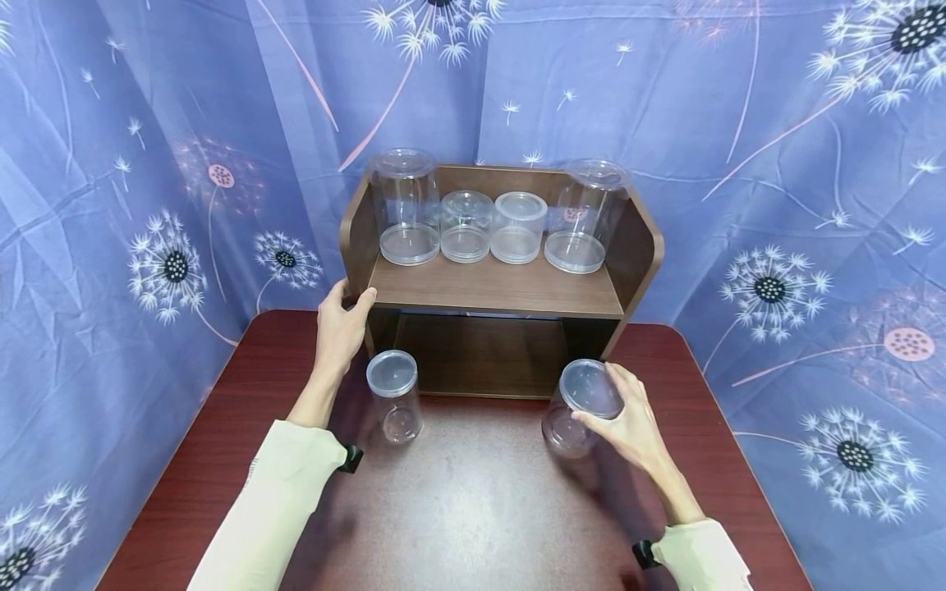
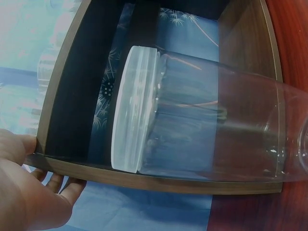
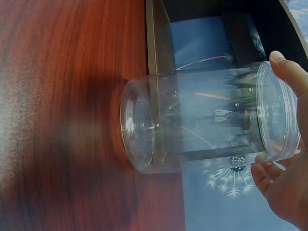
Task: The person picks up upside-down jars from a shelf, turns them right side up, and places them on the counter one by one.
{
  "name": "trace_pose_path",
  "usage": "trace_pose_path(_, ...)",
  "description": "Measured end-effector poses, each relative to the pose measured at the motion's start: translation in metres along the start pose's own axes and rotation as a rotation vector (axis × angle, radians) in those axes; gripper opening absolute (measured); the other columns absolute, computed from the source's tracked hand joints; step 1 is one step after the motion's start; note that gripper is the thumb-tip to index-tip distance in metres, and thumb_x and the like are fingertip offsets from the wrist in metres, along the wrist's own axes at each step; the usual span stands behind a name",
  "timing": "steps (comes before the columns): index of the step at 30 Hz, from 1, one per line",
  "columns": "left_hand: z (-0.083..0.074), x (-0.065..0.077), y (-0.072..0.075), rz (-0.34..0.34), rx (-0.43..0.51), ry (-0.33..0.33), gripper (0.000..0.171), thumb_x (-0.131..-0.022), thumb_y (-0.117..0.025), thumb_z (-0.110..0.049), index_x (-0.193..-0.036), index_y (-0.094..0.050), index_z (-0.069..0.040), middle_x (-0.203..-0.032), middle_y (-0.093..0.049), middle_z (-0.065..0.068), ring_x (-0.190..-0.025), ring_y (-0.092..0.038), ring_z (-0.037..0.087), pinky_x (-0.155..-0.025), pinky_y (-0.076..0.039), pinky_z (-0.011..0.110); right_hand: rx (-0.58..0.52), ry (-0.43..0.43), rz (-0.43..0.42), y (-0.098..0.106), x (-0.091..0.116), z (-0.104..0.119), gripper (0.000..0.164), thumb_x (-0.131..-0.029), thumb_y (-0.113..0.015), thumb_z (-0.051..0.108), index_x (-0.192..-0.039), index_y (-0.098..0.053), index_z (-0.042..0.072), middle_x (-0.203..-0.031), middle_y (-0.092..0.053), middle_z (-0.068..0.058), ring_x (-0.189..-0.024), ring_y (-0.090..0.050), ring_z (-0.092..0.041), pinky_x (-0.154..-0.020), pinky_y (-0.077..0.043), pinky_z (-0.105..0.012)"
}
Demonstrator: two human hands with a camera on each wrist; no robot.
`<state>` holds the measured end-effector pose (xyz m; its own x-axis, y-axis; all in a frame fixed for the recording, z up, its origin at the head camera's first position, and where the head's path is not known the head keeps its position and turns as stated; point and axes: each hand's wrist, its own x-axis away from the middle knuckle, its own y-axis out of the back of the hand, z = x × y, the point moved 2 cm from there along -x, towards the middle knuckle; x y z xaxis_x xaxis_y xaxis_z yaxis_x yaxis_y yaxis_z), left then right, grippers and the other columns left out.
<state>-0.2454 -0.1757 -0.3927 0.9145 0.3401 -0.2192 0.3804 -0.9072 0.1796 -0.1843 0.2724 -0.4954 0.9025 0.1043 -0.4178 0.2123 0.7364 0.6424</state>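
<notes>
My left hand (image 1: 338, 335) grips the left side panel of a brown two-tier shelf (image 1: 491, 289), thumb on the near face and fingers round the outside. Just in front of that side stands a clear lidded jar (image 1: 394, 400), upright on the table; it looms large in the left wrist view. My right hand (image 1: 632, 427) holds a wider clear jar (image 1: 565, 431) round its lid (image 1: 591, 387), thumb on one side and fingers on the other. This jar is slightly tilted, its base at the tabletop, near the shelf's right front corner.
On the upper tier stand two tall clear jars (image 1: 409, 205) (image 1: 580, 217) at the ends and two short ones (image 1: 466, 226) (image 1: 519, 227) between them. Below is the lower compartment (image 1: 484, 353). The dark red table (image 1: 458, 509) backs onto a blue dandelion curtain (image 1: 517, 98).
</notes>
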Motion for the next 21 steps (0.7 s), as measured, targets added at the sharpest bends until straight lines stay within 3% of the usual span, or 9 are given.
trace_pose_path(21, 0.0008, 0.0004, -0.0004, 0.005, 0.036, -0.014, 0.042, -0.102, -0.065, -0.02, -0.137, -0.06, 0.001, -0.127, -0.065, 0.021, -0.115, -0.06, 0.027, -0.102, -0.046, 0.039, 0.013, 0.005, -0.013, -0.0073, 0.0017, -0.0034, 0.099, -0.068, -0.095, 0.023, -0.148, -0.046, -0.008, -0.147, -0.044, -0.029, -0.132, -0.042, -0.046, -0.102, -0.037, -0.059)
